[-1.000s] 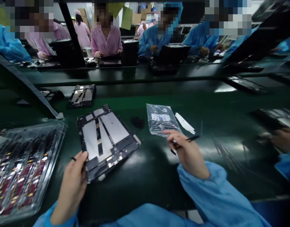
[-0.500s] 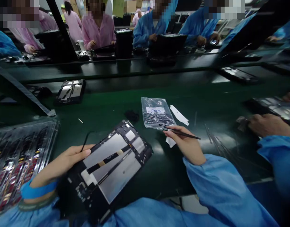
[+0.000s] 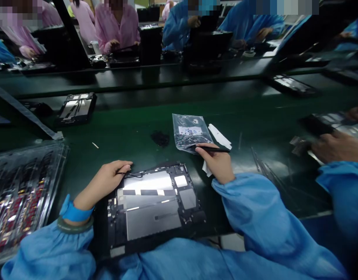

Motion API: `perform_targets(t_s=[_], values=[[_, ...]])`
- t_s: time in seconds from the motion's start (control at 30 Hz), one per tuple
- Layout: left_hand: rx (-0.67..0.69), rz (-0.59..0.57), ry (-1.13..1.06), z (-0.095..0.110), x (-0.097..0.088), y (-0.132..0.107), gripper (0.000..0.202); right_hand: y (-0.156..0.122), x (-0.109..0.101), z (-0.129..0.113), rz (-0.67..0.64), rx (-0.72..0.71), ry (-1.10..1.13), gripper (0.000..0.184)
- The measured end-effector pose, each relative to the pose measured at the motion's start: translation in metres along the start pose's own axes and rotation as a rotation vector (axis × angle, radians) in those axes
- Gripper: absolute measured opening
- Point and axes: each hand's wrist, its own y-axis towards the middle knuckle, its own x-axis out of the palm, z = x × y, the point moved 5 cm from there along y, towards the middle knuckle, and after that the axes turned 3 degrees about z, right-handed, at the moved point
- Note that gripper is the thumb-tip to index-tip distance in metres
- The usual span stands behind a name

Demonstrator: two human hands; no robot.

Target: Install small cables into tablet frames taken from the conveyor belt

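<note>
An opened tablet (image 3: pixel 151 206), its silver inner plates and dark strips showing, lies face up in front of me on the green bench. My left hand (image 3: pixel 107 181) is at its upper left edge, with thumb and fingers pinched on a thin black bent strip (image 3: pixel 133 176) that reaches over the tablet's edge; whether it is a cable or a tool I cannot tell. My right hand (image 3: pixel 218 161) grips black tweezers (image 3: pixel 215 149), their tips at the lower edge of a clear plastic bag (image 3: pixel 190 132) holding small dark pieces.
Left stands a clear tray (image 3: pixel 24 202) of small parts. Beyond the tablet lie a dark heap (image 3: pixel 159 139) and white paper strips (image 3: pixel 219 136). Thin rods (image 3: pixel 264 167) lie to the right, near a co-worker's hand (image 3: pixel 336 146). Another opened tablet (image 3: pixel 76 108) sits at the back left.
The tablet has gone from tilted in my left hand to lying level on the bench. My left hand has shifted to its upper edge with the black strip. The tweezers have moved slightly left against the bag.
</note>
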Motion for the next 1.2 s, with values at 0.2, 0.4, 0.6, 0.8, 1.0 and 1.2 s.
perform_targets(t_s=[0.2, 0.4, 0.6, 0.8, 1.0, 1.2], values=[[-0.073, -0.046, -0.032, -0.002, 0.003, -0.001, 0.041, 0.000, 0.000, 0.002, 0.012, 0.016, 0.030, 0.025], [-0.060, -0.060, -0.029, -0.005, 0.003, -0.001, 0.045, 0.001, 0.002, 0.005, 0.005, 0.047, 0.054, 0.024], [-0.122, 0.076, -0.157, -0.004, -0.003, -0.005, 0.044, -0.003, -0.003, 0.000, 0.008, 0.097, 0.125, 0.026], [-0.309, 0.196, -0.747, 0.023, 0.008, -0.027, 0.049, -0.028, 0.019, -0.053, -0.197, 0.214, 0.339, 0.025], [-0.304, -0.134, -0.932, 0.054, 0.041, -0.041, 0.049, -0.058, 0.068, -0.100, -0.551, 0.426, 0.678, 0.025], [-0.291, -0.101, -0.939, 0.049, 0.043, -0.045, 0.044, -0.066, 0.085, -0.101, -0.616, 0.616, 0.763, 0.024]])
